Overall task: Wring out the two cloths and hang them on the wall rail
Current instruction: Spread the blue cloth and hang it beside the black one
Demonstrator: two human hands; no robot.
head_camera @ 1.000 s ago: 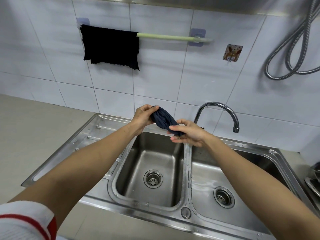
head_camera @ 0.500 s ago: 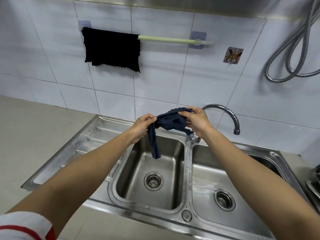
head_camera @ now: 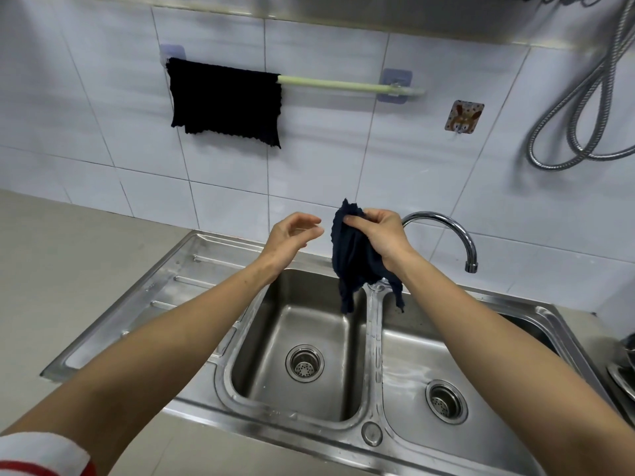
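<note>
One dark blue cloth [head_camera: 354, 255] hangs pinched in my right hand [head_camera: 381, 235] above the divider of the double sink [head_camera: 192, 269].

My right fingers grip its bunched top edge, the rest dangling in crumpled folds. My left hand [head_camera: 292, 235] is just beside it, empty, fingers loosely curled and apart from the fabric. Behind my right hand curves the chrome faucet [head_camera: 446, 225]. Up on the tiled wall, a black cloth [head_camera: 225, 101] drapes over the left part of the pale green rail [head_camera: 343, 84].
</note>
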